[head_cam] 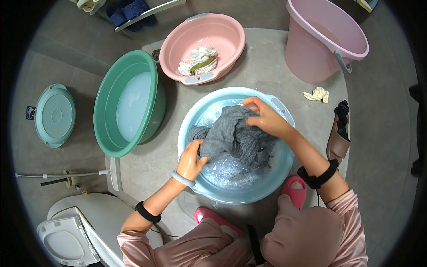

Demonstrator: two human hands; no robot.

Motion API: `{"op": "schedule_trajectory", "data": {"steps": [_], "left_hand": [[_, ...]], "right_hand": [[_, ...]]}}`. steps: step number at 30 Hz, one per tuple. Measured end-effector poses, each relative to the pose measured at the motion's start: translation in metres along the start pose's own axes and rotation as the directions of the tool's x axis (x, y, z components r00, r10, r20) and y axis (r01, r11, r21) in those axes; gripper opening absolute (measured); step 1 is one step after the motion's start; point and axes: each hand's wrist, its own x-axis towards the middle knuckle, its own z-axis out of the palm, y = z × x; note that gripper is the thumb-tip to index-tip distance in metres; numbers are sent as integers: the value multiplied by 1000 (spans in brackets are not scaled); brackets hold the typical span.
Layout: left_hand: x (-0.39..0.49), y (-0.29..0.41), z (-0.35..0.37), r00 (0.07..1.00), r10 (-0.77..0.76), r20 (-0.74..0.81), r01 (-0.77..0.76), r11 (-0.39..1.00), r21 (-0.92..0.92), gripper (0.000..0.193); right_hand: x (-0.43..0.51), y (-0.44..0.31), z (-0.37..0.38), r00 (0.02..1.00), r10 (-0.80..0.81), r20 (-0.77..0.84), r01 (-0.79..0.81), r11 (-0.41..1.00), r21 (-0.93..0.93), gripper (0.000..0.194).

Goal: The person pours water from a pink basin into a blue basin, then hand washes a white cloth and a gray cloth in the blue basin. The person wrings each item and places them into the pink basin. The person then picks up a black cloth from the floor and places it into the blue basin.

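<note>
A wet, bunched piece of grey cloth (230, 133) lies in a light blue plastic basin (233, 197) of soapy water (230, 173). Part of the cloth is under the suds; most of it is heaped above them. At its left edge my left hand (190, 163) holds a fold between thumb and fingers. My right hand (267, 118) grips the upper right of the heap, thumb on the cloth and fingers around its far edge. Some fingertips are hidden by the fabric.
A green basin (155, 116) holds cloudy water. White and olive cloths (201, 60) lie in a pink basin (233, 36). A pink bucket (307, 60), a pale crumpled cloth (317, 95) and a brown slipper (338, 147) with black fabric are at right. A toilet (100, 213) stands lower left.
</note>
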Motion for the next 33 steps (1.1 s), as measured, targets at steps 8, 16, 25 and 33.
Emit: {"op": "schedule_trajectory", "data": {"steps": [8, 16, 25, 33], "left_hand": [[-14, 18, -4, 1000, -21, 3, 21, 993, -116, 47], [-15, 5, 4, 942, 9, 335, -93, 967, 238, 52], [-31, -8, 4, 689, 545, 478, -705, 657, 266, 7], [-75, -8, 12, 742, 471, 477, -640, 710, 294, 11]], "right_hand": [[-36, -6, 54, 963, -137, 231, 233, 856, -461, 43], [-20, 4, -35, 883, 58, 467, -183, 956, 227, 31], [-49, -9, -72, 679, 429, 596, -47, 836, -547, 74], [-45, 12, -43, 612, 569, 550, 59, 661, -748, 82]]}}
